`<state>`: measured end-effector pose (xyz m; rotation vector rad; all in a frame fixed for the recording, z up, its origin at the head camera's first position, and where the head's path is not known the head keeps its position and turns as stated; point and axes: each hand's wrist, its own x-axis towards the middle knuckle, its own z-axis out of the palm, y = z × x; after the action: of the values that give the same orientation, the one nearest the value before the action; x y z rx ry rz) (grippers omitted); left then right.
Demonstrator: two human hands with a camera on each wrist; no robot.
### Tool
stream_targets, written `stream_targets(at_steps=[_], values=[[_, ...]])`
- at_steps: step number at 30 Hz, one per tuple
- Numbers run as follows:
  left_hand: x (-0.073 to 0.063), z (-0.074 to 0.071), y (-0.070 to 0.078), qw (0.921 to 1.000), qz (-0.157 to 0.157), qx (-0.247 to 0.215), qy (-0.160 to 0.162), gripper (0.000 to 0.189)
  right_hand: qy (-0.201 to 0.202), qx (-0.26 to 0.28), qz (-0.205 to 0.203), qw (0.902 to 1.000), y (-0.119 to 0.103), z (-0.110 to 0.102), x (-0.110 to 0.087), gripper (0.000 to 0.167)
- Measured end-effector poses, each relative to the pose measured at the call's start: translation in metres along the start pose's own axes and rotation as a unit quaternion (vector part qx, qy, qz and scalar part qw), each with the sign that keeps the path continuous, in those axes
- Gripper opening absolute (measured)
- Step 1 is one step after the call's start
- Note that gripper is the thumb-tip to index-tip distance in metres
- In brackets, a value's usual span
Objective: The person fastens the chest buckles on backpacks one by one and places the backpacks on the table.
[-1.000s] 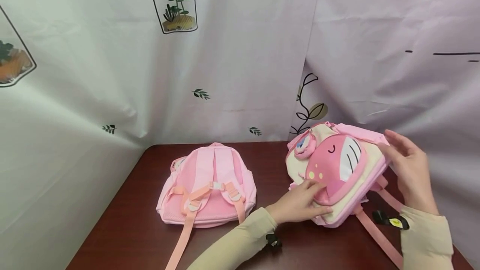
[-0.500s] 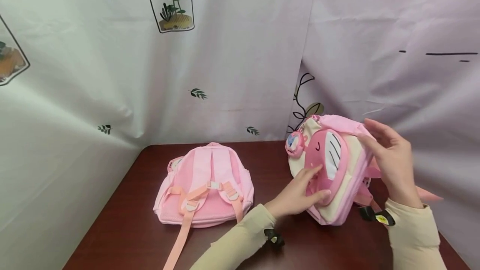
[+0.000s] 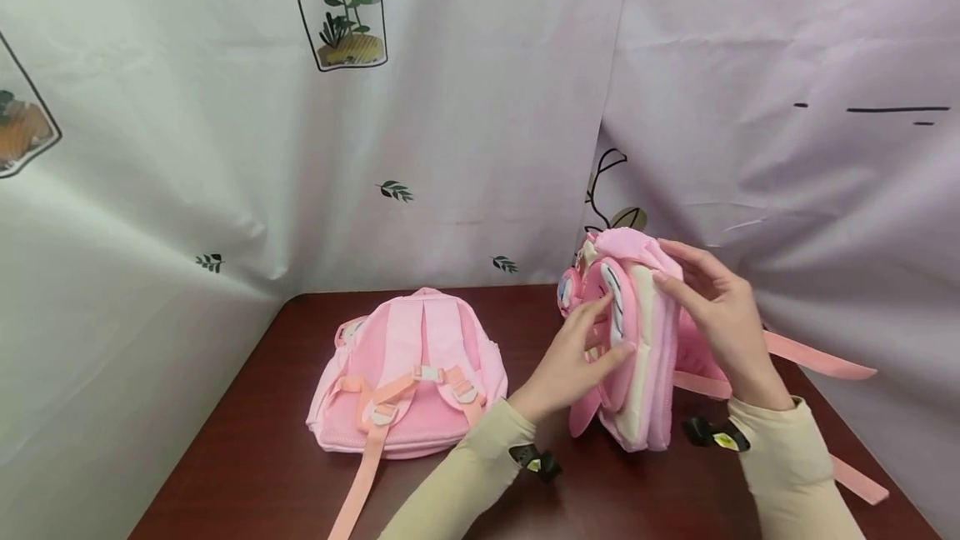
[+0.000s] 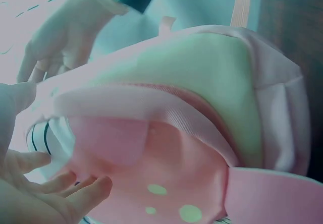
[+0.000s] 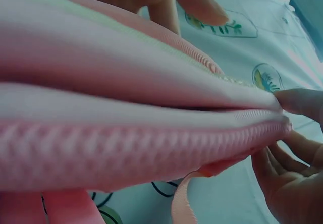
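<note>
A small pink and cream backpack stands tilted up on its edge at the right of the table. My right hand pinches its side edge, thumb on the front side and fingers behind, as the right wrist view shows. My left hand lies against the front, fingers spread and slightly bent over the pink whale-shaped pocket. In the head view the left thumb touches the pocket's rim. A round pink charm hangs on the far side. Loose peach straps trail out behind the bag.
To the left, a second pink backpack lies with its shoulder straps up, one peach strap running to the table's front. Printed cloth hangs behind the dark red table.
The backpack has turned from showing its whale front to standing nearly edge-on. My right hand has moved left with it, and the left hand has stayed against the pocket.
</note>
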<state>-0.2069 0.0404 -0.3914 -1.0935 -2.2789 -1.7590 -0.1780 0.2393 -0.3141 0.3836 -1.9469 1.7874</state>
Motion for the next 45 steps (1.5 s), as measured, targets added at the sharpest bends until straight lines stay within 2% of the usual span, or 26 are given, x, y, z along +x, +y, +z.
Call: stream_targets(at_steps=[3, 6, 13, 16, 21, 25, 28, 32, 36, 41, 45], values=[[0.0, -0.007, 0.001, 0.9992, -0.006, -0.028, 0.027, 0.068, -0.04, 0.009, -0.018, 0.999, 0.003, 0.008, 0.0, 0.046], [0.0, -0.014, 0.002, 0.9982, -0.013, -0.034, 0.047, 0.068, -0.07, 0.023, -0.03, 0.9968, 0.006, 0.015, 0.0, 0.05], [-0.004, -0.024, 0.004, 0.9966, -0.036, -0.05, 0.054, 0.08, -0.124, 0.023, -0.04, 0.9912, 0.011, 0.03, 0.002, 0.062], [-0.007, -0.027, 0.001, 0.9961, -0.039, -0.057, 0.055, 0.076, -0.131, 0.017, -0.036, 0.9906, 0.014, 0.035, 0.001, 0.066], [-0.013, -0.038, -0.002, 0.9962, -0.036, -0.048, 0.062, 0.057, -0.143, 0.019, -0.016, 0.9894, 0.022, 0.047, -0.005, 0.071], [-0.016, -0.048, -0.003, 0.9906, -0.051, -0.101, 0.077, 0.05, -0.15, 0.013, -0.023, 0.9884, 0.03, 0.059, -0.011, 0.075], [-0.015, -0.057, -0.001, 0.9825, -0.06, -0.154, 0.087, 0.052, -0.137, -0.005, -0.045, 0.9895, 0.034, 0.067, -0.014, 0.076], [-0.012, -0.071, 0.004, 0.9778, -0.069, -0.174, 0.094, 0.056, -0.135, -0.029, -0.053, 0.989, 0.038, 0.075, -0.017, 0.076], [-0.009, -0.082, 0.007, 0.9777, -0.086, -0.164, 0.1, 0.057, -0.139, -0.065, -0.045, 0.9871, 0.044, 0.082, -0.025, 0.074], [-0.009, -0.089, 0.009, 0.9774, -0.112, -0.139, 0.113, 0.061, -0.152, -0.114, -0.018, 0.9816, 0.055, 0.089, -0.039, 0.071], [-0.009, -0.094, 0.009, 0.9789, -0.122, -0.111, 0.12, 0.063, -0.18, -0.132, -0.032, 0.9742, 0.06, 0.093, -0.045, 0.073]])
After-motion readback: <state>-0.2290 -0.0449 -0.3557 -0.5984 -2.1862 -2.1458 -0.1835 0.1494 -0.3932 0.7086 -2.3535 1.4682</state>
